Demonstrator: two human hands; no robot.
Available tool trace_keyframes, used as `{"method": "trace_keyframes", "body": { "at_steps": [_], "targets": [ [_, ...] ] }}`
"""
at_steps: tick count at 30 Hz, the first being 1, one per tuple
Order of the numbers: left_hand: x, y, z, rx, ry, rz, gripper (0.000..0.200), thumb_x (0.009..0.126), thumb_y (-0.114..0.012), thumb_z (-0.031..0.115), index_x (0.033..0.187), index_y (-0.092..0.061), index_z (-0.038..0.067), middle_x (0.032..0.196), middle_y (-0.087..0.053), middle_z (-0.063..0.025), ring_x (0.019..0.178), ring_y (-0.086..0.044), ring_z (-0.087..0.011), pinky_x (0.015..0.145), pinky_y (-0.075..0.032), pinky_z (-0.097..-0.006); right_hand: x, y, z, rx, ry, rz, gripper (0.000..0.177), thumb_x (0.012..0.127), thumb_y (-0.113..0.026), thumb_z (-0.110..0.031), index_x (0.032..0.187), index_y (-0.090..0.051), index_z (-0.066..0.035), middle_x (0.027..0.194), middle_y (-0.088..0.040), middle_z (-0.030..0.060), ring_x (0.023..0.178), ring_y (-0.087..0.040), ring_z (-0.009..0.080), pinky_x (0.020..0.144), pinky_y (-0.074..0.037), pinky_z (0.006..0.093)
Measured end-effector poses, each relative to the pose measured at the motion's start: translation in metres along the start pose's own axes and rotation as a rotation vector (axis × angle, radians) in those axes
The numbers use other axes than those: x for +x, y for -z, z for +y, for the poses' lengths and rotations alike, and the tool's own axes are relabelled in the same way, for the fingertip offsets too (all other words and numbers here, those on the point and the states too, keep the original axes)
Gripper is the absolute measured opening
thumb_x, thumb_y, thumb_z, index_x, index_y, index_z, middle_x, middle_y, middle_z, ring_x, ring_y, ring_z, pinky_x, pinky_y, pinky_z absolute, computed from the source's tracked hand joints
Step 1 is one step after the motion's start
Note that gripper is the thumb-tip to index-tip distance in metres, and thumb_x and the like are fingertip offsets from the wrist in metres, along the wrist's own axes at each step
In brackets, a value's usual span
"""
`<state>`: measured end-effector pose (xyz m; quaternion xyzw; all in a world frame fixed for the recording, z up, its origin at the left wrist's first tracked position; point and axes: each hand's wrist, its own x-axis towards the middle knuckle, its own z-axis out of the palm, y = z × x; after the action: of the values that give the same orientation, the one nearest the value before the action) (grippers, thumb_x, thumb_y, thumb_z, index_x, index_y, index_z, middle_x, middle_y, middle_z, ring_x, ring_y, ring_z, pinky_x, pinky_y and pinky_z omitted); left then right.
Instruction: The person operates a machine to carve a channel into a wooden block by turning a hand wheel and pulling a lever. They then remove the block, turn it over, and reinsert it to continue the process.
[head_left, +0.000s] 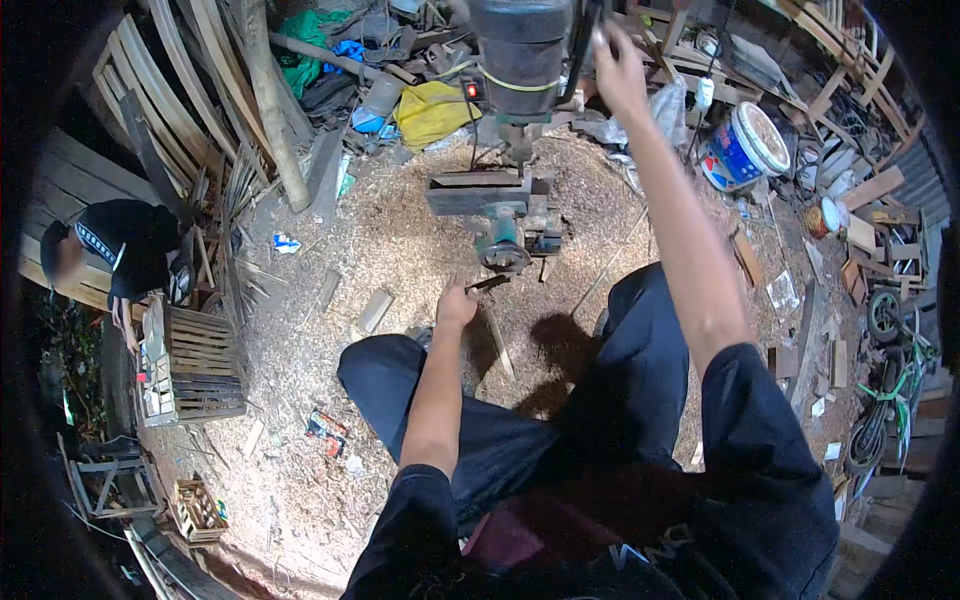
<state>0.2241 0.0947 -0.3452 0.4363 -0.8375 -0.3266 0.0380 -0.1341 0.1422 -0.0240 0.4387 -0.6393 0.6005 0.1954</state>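
In front of me stands a drill press-like machine [520,60] with a dark cylindrical housing. Under its spindle, a long block [470,203] rests on the machine's table. Below the block is a round handwheel [503,258]. My left hand [458,304] is closed at the dark handle [490,284] just under the wheel. Raised beside the housing, my right hand [620,72] is closed on a dark lever [584,50]. Its fingers are partly hidden by the lever.
Wood shavings [400,265] cover the floor, with a wood offcut [376,310] on them. At the left, a person [120,245] bends by a slatted crate [205,365]. A paint bucket [745,147], a yellow sack [432,115] and a small bike [885,390] stand around.
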Motion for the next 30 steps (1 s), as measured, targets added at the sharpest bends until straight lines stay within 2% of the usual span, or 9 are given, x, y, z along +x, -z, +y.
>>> {"method": "trace_keyframes", "body": {
  "at_steps": [2, 4, 6, 7, 9, 18, 20, 28, 30],
  "targets": [
    [0.004, -0.004, -0.004, 0.065, 0.092, -0.033, 0.05, 0.088, -0.061, 0.02, 0.132, -0.049, 0.001, 0.127, -0.056, -0.0254, 0.119, -0.054, -0.0387, 0.1, -0.046, -0.0445, -0.069, -0.024, 0.051, 0.125, -0.069, 0.013, 0.036, 0.098, -0.057, -0.03, 0.106, -0.062, 0.005, 0.094, -0.066, 0.0115, 0.088, -0.063, 0.0166, 0.077, -0.051, 0.0321],
    [0.02, -0.023, -0.021, 0.146, 0.178, -0.074, 0.043, 0.089, -0.06, 0.022, 0.127, -0.054, 0.003, 0.121, -0.06, -0.024, 0.113, -0.059, -0.0372, 0.093, -0.05, -0.0454, -0.168, -0.033, 0.078, -0.144, -0.311, -0.301, 0.036, 0.097, -0.053, -0.034, 0.099, -0.065, 0.001, 0.083, -0.068, 0.0154, 0.081, -0.064, 0.0235, 0.079, -0.051, 0.0364],
    [0.034, -0.043, -0.04, 0.249, 0.125, -0.006, 0.036, 0.087, -0.057, 0.018, 0.119, -0.062, 0.002, 0.104, -0.065, -0.0231, 0.095, -0.065, -0.0367, 0.086, -0.053, -0.0426, -0.253, -0.034, 0.068, -0.286, -0.623, -0.89, 0.034, 0.097, -0.05, -0.029, 0.109, -0.065, 0.0, 0.1, -0.069, 0.0221, 0.094, -0.067, 0.0348, 0.084, -0.05, 0.0423],
    [0.038, -0.049, -0.045, 0.261, 0.137, 0.008, 0.035, 0.087, -0.057, 0.016, 0.118, -0.062, 0.002, 0.101, -0.065, -0.0226, 0.093, -0.066, -0.0363, 0.084, -0.053, -0.0431, -0.342, -0.06, 0.149, 0.013, -0.169, -0.803, 0.035, 0.097, -0.051, -0.026, 0.117, -0.062, -0.001, 0.106, -0.066, 0.0258, 0.1, -0.065, 0.0398, 0.084, -0.05, 0.0454],
    [0.041, -0.065, -0.055, 0.288, 0.155, 0.018, 0.032, 0.086, -0.058, 0.014, 0.116, -0.064, 0.002, 0.095, -0.066, -0.0216, 0.089, -0.067, -0.0356, 0.08, -0.054, -0.0442, -0.341, -0.054, 0.052, -0.041, -0.509, -0.76, 0.034, 0.092, -0.059, -0.021, 0.117, -0.059, 0.002, 0.096, -0.063, 0.0305, 0.09, -0.061, 0.0471, 0.079, -0.049, 0.0483],
    [0.058, -0.096, -0.096, 0.029, 0.117, 0.234, 0.019, 0.085, -0.061, 0.01, 0.097, -0.072, 0.0, 0.077, -0.066, -0.025, 0.072, -0.067, -0.0358, 0.064, -0.051, -0.0435, -0.327, -0.056, 0.052, -0.013, -0.475, -0.825, 0.036, 0.097, -0.057, -0.025, 0.119, -0.058, 0.004, 0.101, -0.065, 0.0276, 0.092, -0.064, 0.0418, 0.08, -0.049, 0.0432],
    [0.073, -0.122, -0.119, -0.2, 0.332, 0.164, 0.017, 0.085, -0.061, 0.013, 0.094, -0.072, 0.003, 0.083, -0.067, -0.0245, 0.078, -0.067, -0.0392, 0.072, -0.052, -0.0469, -0.33, -0.057, 0.053, -0.008, -0.479, -0.811, 0.034, 0.098, -0.055, -0.025, 0.118, -0.059, 0.002, 0.097, -0.065, 0.0267, 0.087, -0.065, 0.0385, 0.077, -0.05, 0.0409],
    [0.067, -0.074, -0.079, 0.168, 0.318, 0.057, 0.02, 0.083, -0.06, 0.016, 0.092, -0.07, 0.001, 0.091, -0.068, -0.0247, 0.088, -0.067, -0.0406, 0.079, -0.053, -0.0471, -0.304, -0.051, 0.076, 0.03, -0.671, -1.117, 0.046, 0.091, -0.065, -0.035, 0.12, -0.062, 0.001, 0.1, -0.07, 0.0203, 0.089, -0.068, 0.0289, 0.082, -0.052, 0.0403],
    [0.063, -0.055, -0.073, 0.188, 0.231, 0.047, 0.023, 0.084, -0.061, 0.019, 0.094, -0.069, 0.001, 0.094, -0.067, -0.0245, 0.091, -0.066, -0.0409, 0.081, -0.053, -0.0467, -0.273, -0.047, 0.088, 0.055, -0.557, -0.851, 0.045, 0.091, -0.064, -0.036, 0.118, -0.064, -0.001, 0.085, -0.072, 0.0177, 0.075, -0.069, 0.0219, 0.069, -0.054, 0.0367]
  ]
}}
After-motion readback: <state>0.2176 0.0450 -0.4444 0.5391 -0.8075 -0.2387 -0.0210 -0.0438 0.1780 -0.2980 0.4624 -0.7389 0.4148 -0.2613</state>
